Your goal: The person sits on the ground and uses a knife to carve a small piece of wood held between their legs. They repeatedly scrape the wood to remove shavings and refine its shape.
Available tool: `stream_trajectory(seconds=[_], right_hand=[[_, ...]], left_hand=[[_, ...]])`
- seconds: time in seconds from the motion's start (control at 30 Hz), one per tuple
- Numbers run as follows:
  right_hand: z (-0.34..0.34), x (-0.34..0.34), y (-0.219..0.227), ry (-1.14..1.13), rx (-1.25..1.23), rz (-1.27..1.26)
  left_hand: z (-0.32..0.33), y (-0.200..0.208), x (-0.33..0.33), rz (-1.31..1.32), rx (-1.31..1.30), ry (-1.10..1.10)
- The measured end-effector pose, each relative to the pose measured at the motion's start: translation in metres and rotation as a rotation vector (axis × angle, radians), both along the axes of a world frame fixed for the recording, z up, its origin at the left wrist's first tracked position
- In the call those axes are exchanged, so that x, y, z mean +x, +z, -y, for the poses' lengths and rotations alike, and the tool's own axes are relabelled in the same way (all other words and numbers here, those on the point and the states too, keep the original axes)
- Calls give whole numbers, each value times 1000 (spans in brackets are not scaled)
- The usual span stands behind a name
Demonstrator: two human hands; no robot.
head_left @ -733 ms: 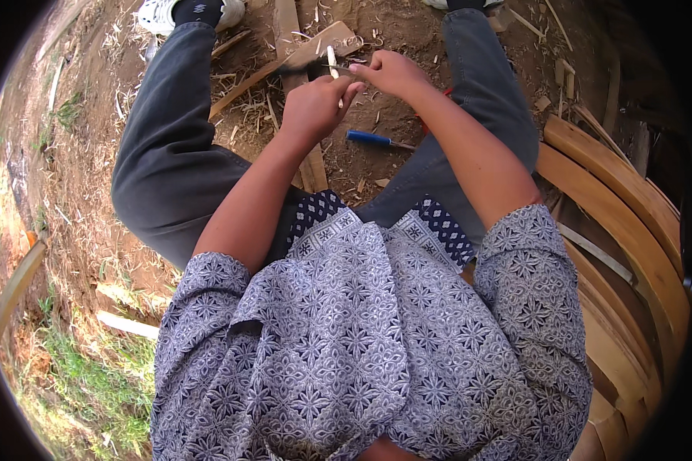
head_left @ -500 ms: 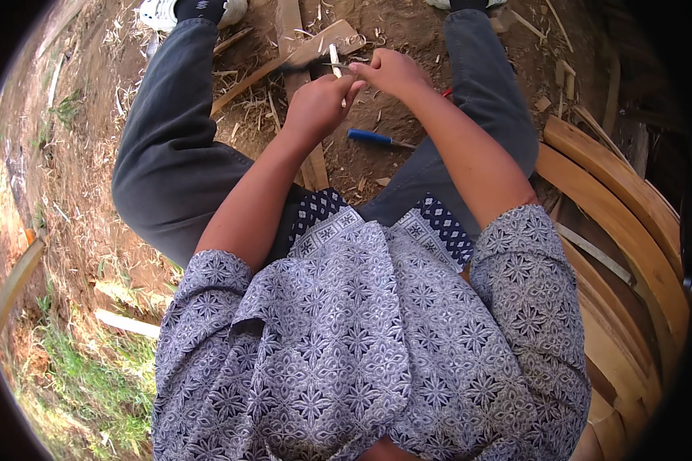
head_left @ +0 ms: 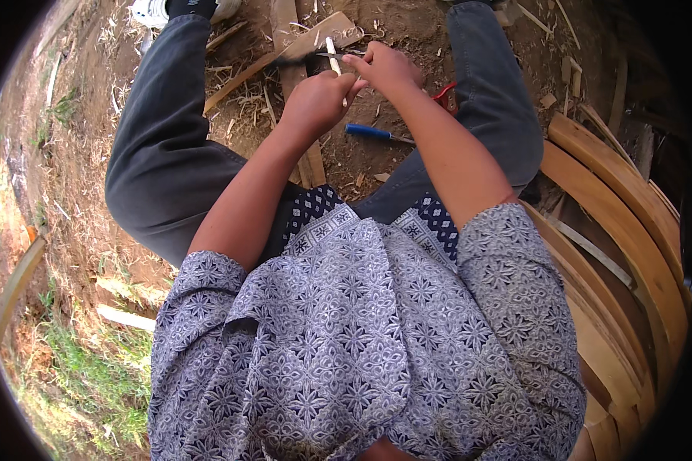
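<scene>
My left hand is closed round a thin, pale wooden stick, whose far end sticks out beyond my fingers. A short piece of the stick also shows below my thumb. My right hand, close beside it, grips a knife whose narrow blade lies across the stick. The knife's handle is hidden in my fingers. Between my legs, on the ground nearer to me, lies a screwdriver-like tool with a blue handle; its metal shaft runs right toward my thigh.
A flat board and a slanting plank lie beneath and beyond my hands, among wood shavings. A red-handled tool rests by my right leg. Curved timber pieces are stacked at the right. Grass grows at the lower left.
My right hand has shifted slightly up and left, and the knife blade now crosses the stick nearer its far end. More of the red-handled tool shows beside my right forearm.
</scene>
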State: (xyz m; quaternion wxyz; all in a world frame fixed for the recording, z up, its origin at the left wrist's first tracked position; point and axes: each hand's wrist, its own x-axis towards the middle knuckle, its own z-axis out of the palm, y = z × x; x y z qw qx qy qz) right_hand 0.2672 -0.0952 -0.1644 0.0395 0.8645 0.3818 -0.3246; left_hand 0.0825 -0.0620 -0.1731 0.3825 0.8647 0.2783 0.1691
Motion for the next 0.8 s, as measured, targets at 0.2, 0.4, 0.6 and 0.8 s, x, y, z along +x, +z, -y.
stream_trajectory(seconds=[0.2,0.4,0.6,0.8], right_hand=[[-2,-6,-4,-32,9,-8],[-7,-2,-6,-55,7,-59],[-11,8,-37,-74,132,-275],[30,3,-30,-50,289,-676]], left_hand=[[-6,-1,-1,8,-35,30],[-15,12,-1,-30,-116,41],[-36,14,-2,156,-263,366],[-63,16,-14,249,-288,547]])
